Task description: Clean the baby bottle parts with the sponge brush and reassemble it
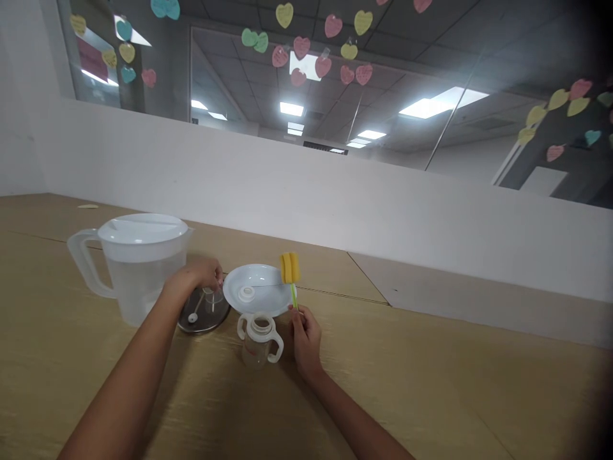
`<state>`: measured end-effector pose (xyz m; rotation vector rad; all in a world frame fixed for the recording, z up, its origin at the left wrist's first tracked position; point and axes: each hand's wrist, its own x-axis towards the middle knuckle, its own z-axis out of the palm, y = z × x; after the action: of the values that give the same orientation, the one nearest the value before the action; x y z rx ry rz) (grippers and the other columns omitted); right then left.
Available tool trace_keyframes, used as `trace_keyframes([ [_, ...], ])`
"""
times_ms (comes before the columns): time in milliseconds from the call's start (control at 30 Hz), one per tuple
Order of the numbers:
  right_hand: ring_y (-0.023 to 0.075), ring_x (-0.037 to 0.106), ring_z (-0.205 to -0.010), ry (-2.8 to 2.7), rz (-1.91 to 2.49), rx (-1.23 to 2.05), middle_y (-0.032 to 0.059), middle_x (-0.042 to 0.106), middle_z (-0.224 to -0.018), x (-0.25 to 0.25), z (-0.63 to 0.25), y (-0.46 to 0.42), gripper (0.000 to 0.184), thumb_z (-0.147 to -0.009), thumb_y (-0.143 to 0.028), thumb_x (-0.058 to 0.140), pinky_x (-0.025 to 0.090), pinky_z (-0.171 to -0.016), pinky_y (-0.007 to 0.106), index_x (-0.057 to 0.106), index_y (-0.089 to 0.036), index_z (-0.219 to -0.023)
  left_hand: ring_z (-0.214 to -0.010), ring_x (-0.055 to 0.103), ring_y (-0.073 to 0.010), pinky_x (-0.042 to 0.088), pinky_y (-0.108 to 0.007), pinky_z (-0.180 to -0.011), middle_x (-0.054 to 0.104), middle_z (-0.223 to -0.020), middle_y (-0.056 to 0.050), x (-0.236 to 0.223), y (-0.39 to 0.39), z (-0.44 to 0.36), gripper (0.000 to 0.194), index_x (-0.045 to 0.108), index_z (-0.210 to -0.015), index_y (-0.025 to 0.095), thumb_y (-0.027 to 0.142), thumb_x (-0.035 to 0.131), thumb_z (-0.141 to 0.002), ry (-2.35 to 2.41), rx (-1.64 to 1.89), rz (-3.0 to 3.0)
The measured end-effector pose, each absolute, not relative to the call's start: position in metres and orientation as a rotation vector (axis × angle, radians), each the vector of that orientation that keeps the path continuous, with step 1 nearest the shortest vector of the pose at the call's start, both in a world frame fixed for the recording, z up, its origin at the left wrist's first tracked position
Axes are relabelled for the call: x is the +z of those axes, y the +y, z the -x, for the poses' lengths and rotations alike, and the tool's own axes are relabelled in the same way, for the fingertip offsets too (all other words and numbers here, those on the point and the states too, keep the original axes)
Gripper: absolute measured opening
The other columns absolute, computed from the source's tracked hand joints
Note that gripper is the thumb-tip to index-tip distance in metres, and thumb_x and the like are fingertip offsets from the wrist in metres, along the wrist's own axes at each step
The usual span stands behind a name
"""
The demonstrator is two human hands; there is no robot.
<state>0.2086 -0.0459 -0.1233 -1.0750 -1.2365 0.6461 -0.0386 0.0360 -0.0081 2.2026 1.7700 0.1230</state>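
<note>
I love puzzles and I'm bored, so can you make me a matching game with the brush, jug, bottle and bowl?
Things:
1. brush
2. jug
3. bottle
4. bowl

Clues:
A. has two handles and an open top
B. farthest left, with one handle
C. has a small white ring lying in it
D. yellow on top, held in the right hand

Pairs: 1-D, 2-B, 3-A, 4-C

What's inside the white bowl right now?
A small white ring-shaped piece lies toward the left in the bowl. The brush in the right hand covers a strip at the bowl's right; anything behind it can't be seen.
</note>
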Motion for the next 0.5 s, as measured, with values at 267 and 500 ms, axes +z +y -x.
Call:
trace_keyframes([
  [267, 0.0079, 0.030, -0.050, -1.224, 1.079, 0.654, -0.0060, 0.033, -0.053, -0.122, -0.209, -0.045, 0.034, -0.081, -0.048, 0.050, 0.026, -0.046, 0.020, 0.055, -0.014, -0.080, -0.060, 0.061, -0.0184, 0.044, -0.024, -0.055, 0.068, -0.061, -0.005, -0.019, 0.035, 0.031, 0.015, 0.066, -0.057, 0.016, 0.012, 0.067, -0.043, 1.850, -0.042, -2.095],
  [500, 0.0081, 0.030, -0.050, -1.185, 1.079, 0.662, -0.0065, 0.033, -0.052, -0.121, -0.209, -0.043, 0.033, -0.079, -0.048, 0.052, 0.027, -0.046, 0.020, 0.053, -0.015, -0.075, -0.076, 0.064, -0.0244, 0.047, -0.028, -0.063, 0.071, -0.084, -0.011, -0.009, 0.035, 0.029, 0.021, 0.069, -0.072, 0.015, 0.017, 0.068, -0.051, 1.894, -0.013, -2.206],
])
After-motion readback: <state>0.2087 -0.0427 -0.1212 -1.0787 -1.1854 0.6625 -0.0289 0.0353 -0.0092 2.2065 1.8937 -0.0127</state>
